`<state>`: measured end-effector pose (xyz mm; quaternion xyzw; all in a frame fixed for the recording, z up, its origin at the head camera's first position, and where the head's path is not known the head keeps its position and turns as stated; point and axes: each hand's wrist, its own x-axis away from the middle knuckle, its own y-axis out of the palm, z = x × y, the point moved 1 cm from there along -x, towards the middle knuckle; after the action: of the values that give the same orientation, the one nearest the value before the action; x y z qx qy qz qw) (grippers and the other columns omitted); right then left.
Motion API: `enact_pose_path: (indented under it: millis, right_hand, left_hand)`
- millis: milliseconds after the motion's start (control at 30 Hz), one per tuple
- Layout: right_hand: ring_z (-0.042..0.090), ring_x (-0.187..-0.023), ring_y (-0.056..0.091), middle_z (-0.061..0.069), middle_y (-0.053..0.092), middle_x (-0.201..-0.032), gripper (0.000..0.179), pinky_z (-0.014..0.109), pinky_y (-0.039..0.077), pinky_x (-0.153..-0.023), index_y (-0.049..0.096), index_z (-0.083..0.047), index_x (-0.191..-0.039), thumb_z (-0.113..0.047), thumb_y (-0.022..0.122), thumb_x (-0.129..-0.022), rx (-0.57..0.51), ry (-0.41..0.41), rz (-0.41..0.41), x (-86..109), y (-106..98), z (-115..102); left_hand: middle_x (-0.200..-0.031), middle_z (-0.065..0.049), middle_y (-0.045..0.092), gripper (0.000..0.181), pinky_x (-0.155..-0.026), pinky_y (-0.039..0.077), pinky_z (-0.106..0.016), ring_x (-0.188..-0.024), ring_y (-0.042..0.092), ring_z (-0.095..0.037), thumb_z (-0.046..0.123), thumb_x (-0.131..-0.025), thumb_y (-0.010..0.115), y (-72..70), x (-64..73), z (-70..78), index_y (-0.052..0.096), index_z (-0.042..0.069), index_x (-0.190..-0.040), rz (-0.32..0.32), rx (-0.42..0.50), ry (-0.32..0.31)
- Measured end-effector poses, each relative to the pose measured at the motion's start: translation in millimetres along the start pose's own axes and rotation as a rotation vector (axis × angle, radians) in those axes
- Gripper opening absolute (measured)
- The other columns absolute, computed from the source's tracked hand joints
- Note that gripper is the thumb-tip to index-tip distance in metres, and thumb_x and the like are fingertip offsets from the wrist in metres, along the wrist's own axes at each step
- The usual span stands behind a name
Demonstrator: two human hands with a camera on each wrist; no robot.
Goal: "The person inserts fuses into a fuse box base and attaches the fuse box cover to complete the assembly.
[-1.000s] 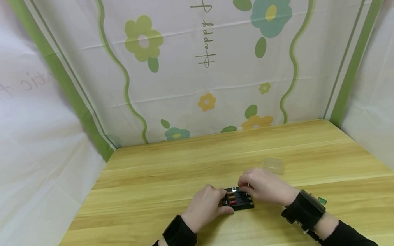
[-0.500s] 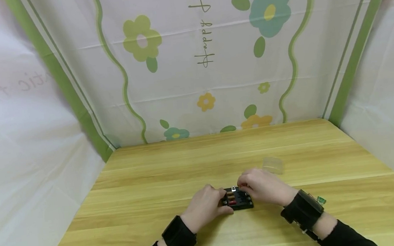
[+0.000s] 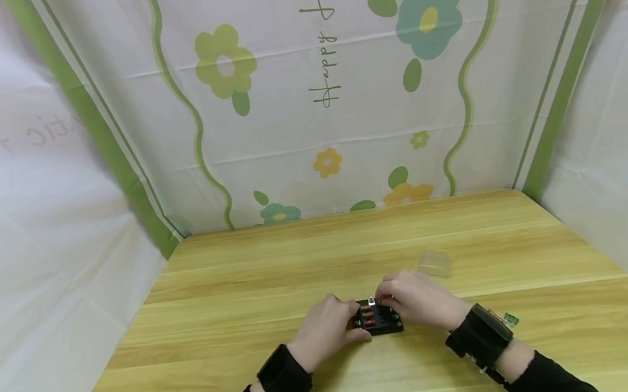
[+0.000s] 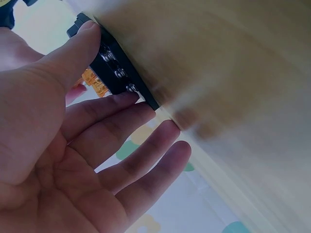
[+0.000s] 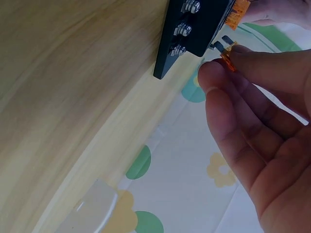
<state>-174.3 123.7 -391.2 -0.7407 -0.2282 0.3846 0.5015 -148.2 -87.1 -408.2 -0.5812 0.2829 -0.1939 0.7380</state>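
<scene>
A black fuse block (image 3: 387, 325) lies on the wooden table, with red and amber blade fuses seated in its left part. My left hand (image 3: 328, 328) grips the block's left side; in the left wrist view the thumb lies at one end, and two fingertips at the other. Screw terminals line the block's edge (image 4: 127, 68). Over the block's far right part, my right hand (image 3: 418, 299) pinches an orange blade fuse (image 5: 227, 57) between thumb and index finger. Its metal prongs point toward the block, just off its top in the right wrist view.
A clear plastic cover (image 3: 434, 264) lies behind my right hand. The table (image 3: 232, 290) meets a white flowered cloth (image 3: 285, 117) at its far edge, with more cloth hanging on both sides.
My right hand has shifted slightly left over the fuse block with the blade fuse. The left hand keeps its grip on the block, which stays in place.
</scene>
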Motion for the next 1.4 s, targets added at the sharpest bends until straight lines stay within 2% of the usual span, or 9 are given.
enact_pose_path:
  millis: [333,767,1100,1400]
  right_hand:
    - [0.003,-0.071,0.055,-0.005,0.063,-0.083,0.011,0.024,0.048,-0.061,0.073,-0.013,-0.090,-0.002,0.074,-0.086,0.026,0.008,0.006,1.1,2.2,-1.0]
    - [0.005,-0.070,0.058,-0.003,0.063,-0.081,0.014,0.024,0.048,-0.059,0.074,-0.012,-0.089,0.001,0.075,-0.084,0.044,-0.038,0.048,2.4,6.1,0.1]
    - [0.005,-0.071,0.057,-0.004,0.063,-0.082,0.012,0.023,0.048,-0.060,0.075,-0.013,-0.089,-0.002,0.074,-0.086,0.056,-0.021,0.025,2.3,8.1,0.1]
    - [0.001,-0.061,0.048,-0.008,0.056,-0.075,0.011,0.020,0.043,-0.055,0.076,-0.012,-0.087,-0.001,0.074,-0.085,0.069,-0.021,0.017,1.4,9.6,-1.6]
  left_hand:
    - [-0.071,0.006,0.062,0.036,-0.059,0.039,-0.019,-0.064,0.048,-0.005,0.047,-0.081,0.077,-0.7,0.0,0.5,0.069,0.013,-0.090,0.007,0.000,0.006]
    - [-0.070,0.007,0.061,0.035,-0.057,0.038,-0.019,-0.063,0.047,-0.005,0.046,-0.080,0.078,-0.1,-0.1,0.6,0.069,0.013,-0.089,0.017,-0.003,0.012]
    - [-0.067,0.009,0.057,0.034,-0.055,0.037,-0.018,-0.061,0.045,-0.004,0.045,-0.080,0.078,0.0,0.1,0.4,0.068,0.013,-0.087,0.025,0.006,0.020]
    - [-0.069,0.007,0.059,0.034,-0.057,0.038,-0.019,-0.063,0.046,-0.005,0.045,-0.081,0.078,0.4,-0.1,-0.5,0.069,0.013,-0.089,0.015,0.006,0.014]
